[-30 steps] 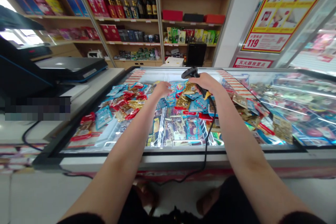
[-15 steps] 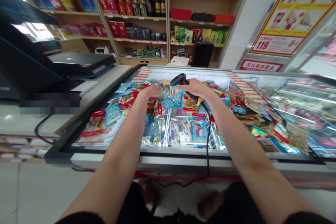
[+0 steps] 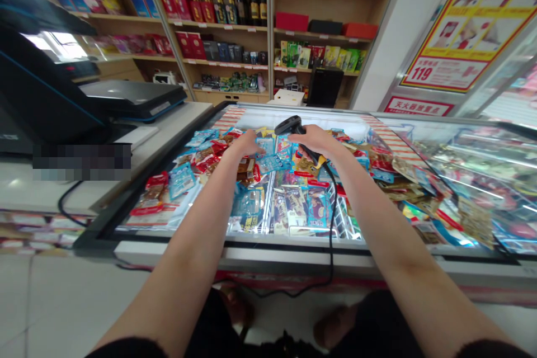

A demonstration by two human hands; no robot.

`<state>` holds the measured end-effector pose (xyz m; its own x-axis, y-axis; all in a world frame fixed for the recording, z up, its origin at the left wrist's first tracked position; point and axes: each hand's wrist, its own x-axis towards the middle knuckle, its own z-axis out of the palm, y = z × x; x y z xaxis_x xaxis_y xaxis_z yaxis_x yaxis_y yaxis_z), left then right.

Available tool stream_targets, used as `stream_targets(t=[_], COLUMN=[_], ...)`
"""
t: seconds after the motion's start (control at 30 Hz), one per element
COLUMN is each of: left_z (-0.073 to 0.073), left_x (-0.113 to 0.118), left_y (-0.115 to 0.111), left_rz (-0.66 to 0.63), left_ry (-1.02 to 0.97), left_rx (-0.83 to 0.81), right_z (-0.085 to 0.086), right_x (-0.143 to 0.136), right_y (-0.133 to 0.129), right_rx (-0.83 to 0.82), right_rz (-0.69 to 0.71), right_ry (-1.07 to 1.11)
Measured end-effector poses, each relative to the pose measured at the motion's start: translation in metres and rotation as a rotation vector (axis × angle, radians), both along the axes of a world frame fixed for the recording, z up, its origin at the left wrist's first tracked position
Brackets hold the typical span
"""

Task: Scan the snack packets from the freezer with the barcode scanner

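My right hand [image 3: 312, 139] is wrapped round a black barcode scanner [image 3: 288, 125], its head pointing left and its cord hanging over the front edge. To the left, my left hand [image 3: 246, 144] has its fingertips at a small blue snack packet [image 3: 265, 145] and appears to pinch its left side; part of the grip is hidden. Under both hands lie loose snack packets, among them another blue packet [image 3: 272, 163] and a red-and-brown packet [image 3: 247, 169]. They rest on the glass top of a chest freezer [image 3: 293, 254].
A counter [image 3: 168, 140] at the left carries a weighing scale [image 3: 134, 98]. More packets [image 3: 423, 201] are heaped on the right. Behind the freezer stand shelves [image 3: 226, 28] with bottles and boxes. The scanner cord [image 3: 331, 235] loops down to the floor.
The blue packet now shows at my left fingertips, where a yellow packet showed before. My left hand has shifted slightly right and up. The scanner stays in my right hand, almost unmoved.
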<state>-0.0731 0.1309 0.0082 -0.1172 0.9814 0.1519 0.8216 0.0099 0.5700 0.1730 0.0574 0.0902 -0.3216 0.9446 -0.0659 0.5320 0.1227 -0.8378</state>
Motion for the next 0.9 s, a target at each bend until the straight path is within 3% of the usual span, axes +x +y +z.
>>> stream_targets(t=[0.13, 0.27, 0.43, 0.9], left_z=[-0.002, 0.000, 0.001, -0.003], left_x=[0.005, 0.011, 0.023, 0.031], left_y=[0.004, 0.003, -0.001, -0.001], left_rz=[0.035, 0.063, 0.007, 0.010], left_ry=[-0.100, -0.386, -0.704, -0.587], left_rx=[0.057, 0.107, 0.086, 0.162], right_z=[-0.004, -0.005, -0.002, 0.001], right_x=[-0.001, -0.002, -0.008, -0.007], right_y=[0.004, 0.005, -0.001, -0.007], right_rx=[-0.001, 0.010, -0.023, -0.047], right_rz=[-0.036, -0.074, -0.096, -0.054], right_ry=[0.036, 0.119, 0.196, 0.154])
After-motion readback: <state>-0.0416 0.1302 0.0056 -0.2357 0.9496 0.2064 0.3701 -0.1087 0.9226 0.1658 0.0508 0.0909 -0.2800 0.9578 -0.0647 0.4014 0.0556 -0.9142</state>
